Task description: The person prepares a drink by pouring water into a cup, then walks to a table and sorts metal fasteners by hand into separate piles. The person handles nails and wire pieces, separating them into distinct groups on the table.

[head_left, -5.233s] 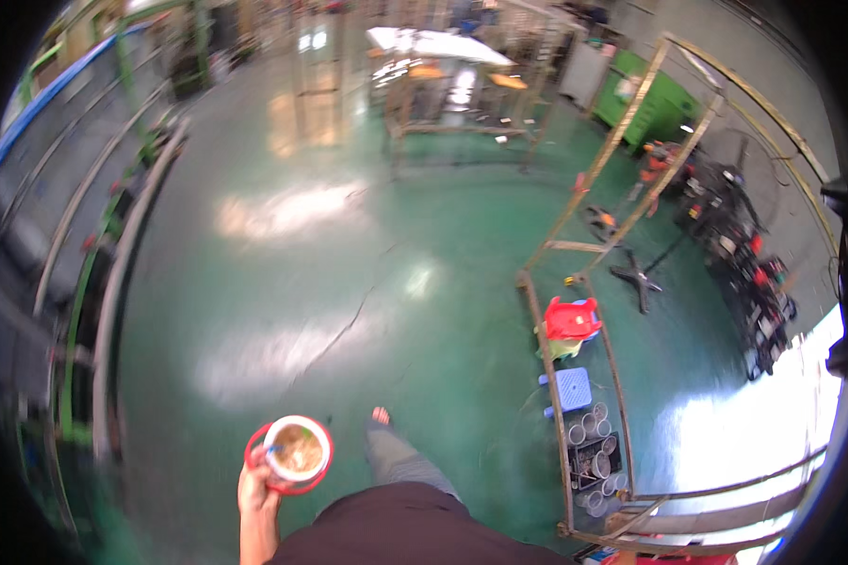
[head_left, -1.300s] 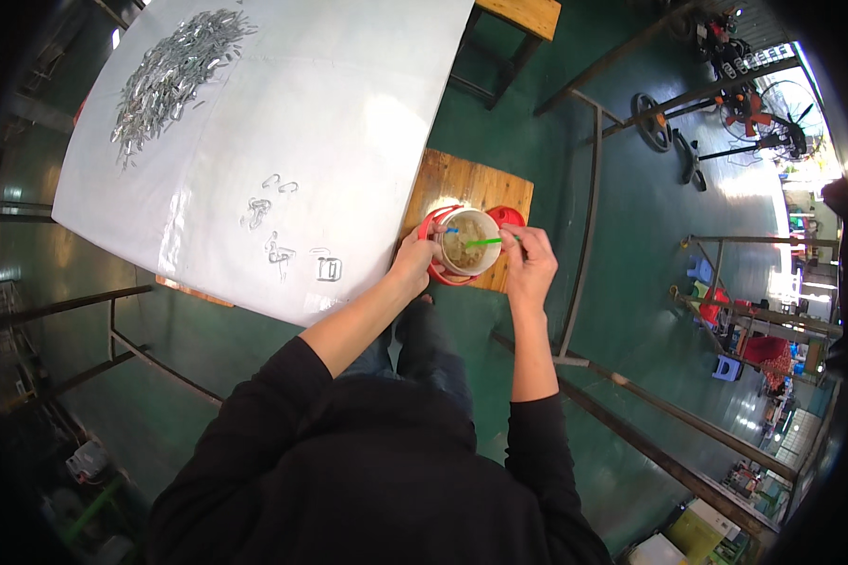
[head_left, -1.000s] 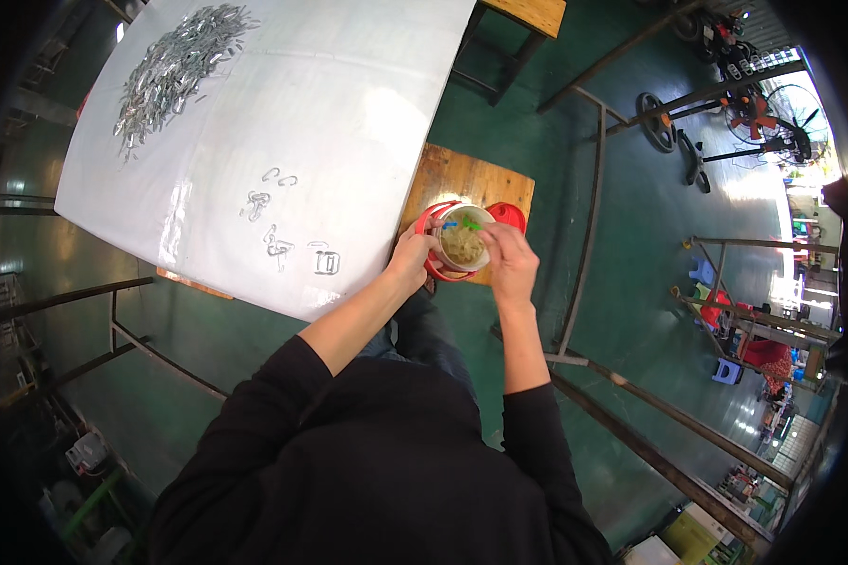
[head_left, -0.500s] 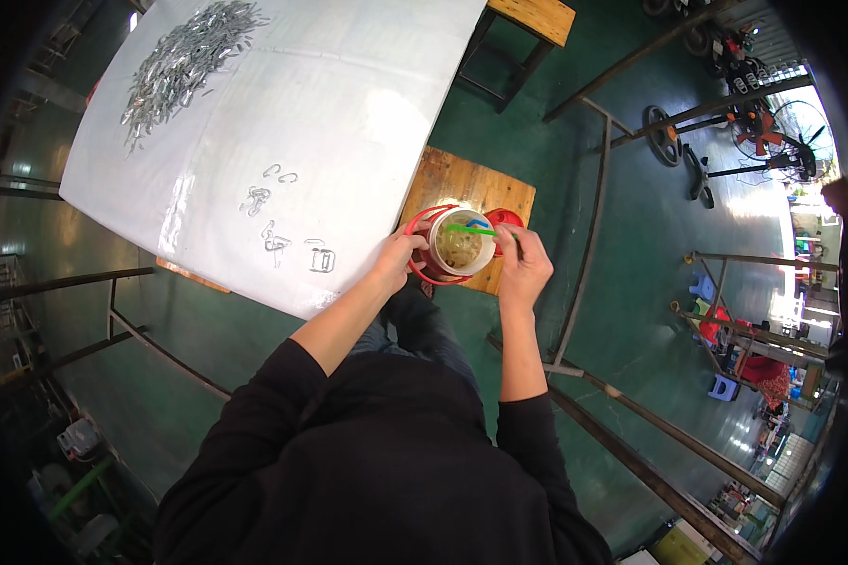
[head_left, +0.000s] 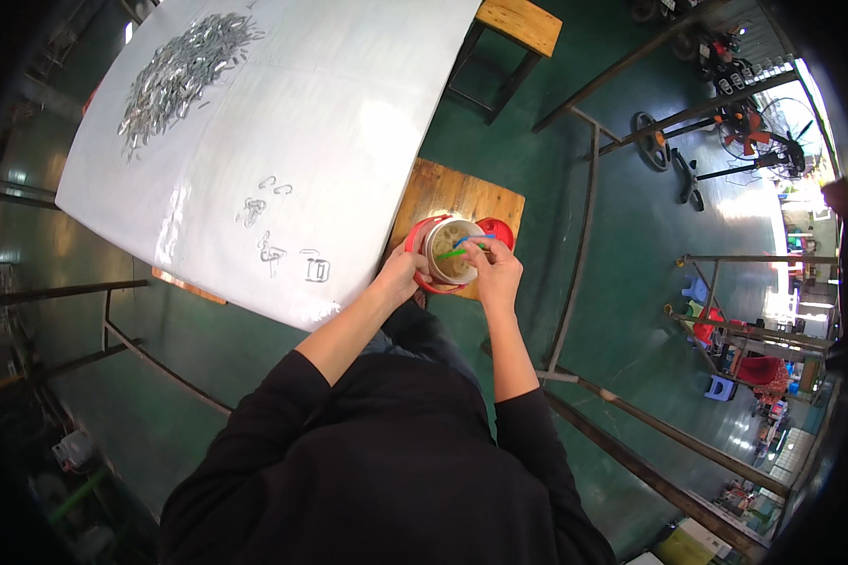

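Note:
A round red insulated jug (head_left: 431, 247) with a white inner rim sits over a wooden stool (head_left: 485, 193); whether it rests on the stool cannot be made out. Cloudy liquid shows inside. My left hand (head_left: 403, 269) is closed on the jug's left side, by its red handle. Over the right rim, my right hand (head_left: 496, 268) is closed in a pinch at a green straw (head_left: 451, 253), which slants into the liquid. Beside it shows a blue straw (head_left: 481, 237), partly hidden by the fingers. A red lid (head_left: 501, 229) lies on the stool behind my right hand.
The large white-covered table (head_left: 330, 122) at left bears a heap of small metal pieces (head_left: 184, 80) and several loose ones, including a metal clip (head_left: 318, 270). Another wooden stool (head_left: 521, 26) stands farther off. Metal rails (head_left: 584, 226) run along the right; a fan (head_left: 754, 137) stands beyond.
My right hand has moved left, from the jug's right side to over its opening, and the green straw has shifted left with it. My left hand keeps its hold.

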